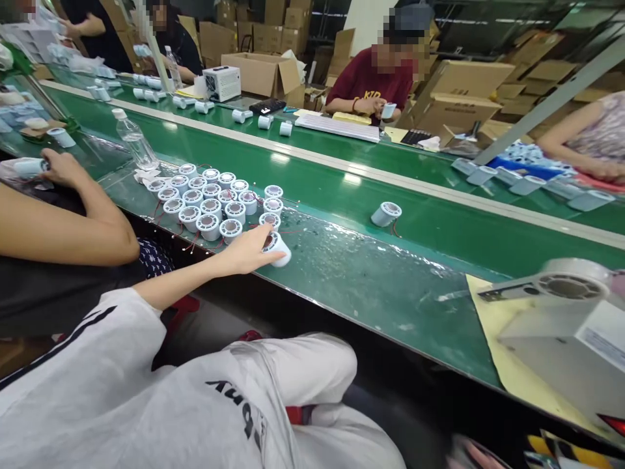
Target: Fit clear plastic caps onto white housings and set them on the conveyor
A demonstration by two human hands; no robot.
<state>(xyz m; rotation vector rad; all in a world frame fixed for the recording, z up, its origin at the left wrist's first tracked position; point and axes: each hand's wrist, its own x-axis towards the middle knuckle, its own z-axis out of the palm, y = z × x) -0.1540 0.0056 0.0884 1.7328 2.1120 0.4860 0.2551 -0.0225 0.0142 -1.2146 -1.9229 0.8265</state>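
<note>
My left hand [250, 250] reaches out over the near edge of the green bench, thumb and fingers closed around a light-blue and white cylindrical part [281, 254]. Directly behind it stands a similar cylinder [269, 221], and to the left several more [210, 207] are grouped upright, with thin red wires and round slotted tops. One lone cylinder [387, 213] rests on the belt, tilted, a red wire beside it. At the bottom edge, right of centre, my right hand [476, 454] is partly visible and smeared by motion; whether it holds anything is unclear.
A grey-white machine [561, 326] sits on yellow paper [481, 306] at the right. Behind the cylinders stands a plastic bottle [135, 140]. A person's bare arm [92, 225] is close on the left. Across the green belt [322, 172], a person in dark red [359, 78] handles a cylinder.
</note>
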